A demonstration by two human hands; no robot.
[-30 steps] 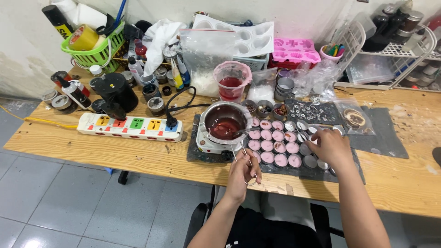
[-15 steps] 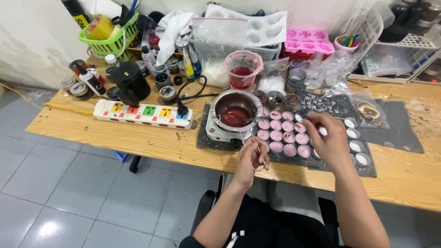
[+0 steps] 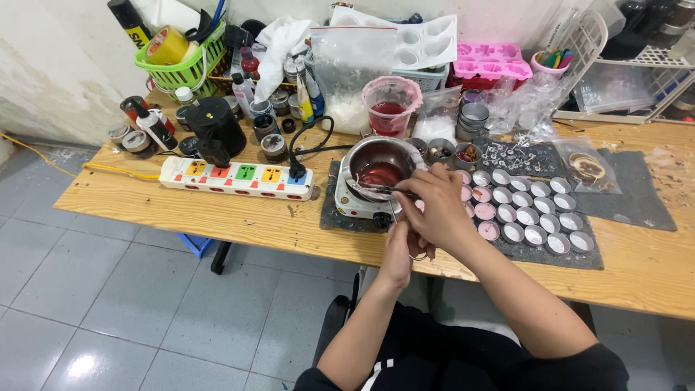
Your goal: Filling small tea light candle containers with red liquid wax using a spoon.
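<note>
A thin metal tool is pinched by the right hand at the rim of the metal pot holding red liquid. The left hand is closed just beneath it, but what it grips cannot be told. The pot is placed on a small hot plate beside the tin cups.

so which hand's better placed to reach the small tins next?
Right, probably. The right hand sits directly beside the rows of small tins, touching the pot rim. The left hand is lower, nearer the table edge.

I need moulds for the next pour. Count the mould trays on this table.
2. A white mould tray leans at the back, behind the clear plastic bag. A pink mould tray sits just right of it. More may be hidden in the clutter.
</note>
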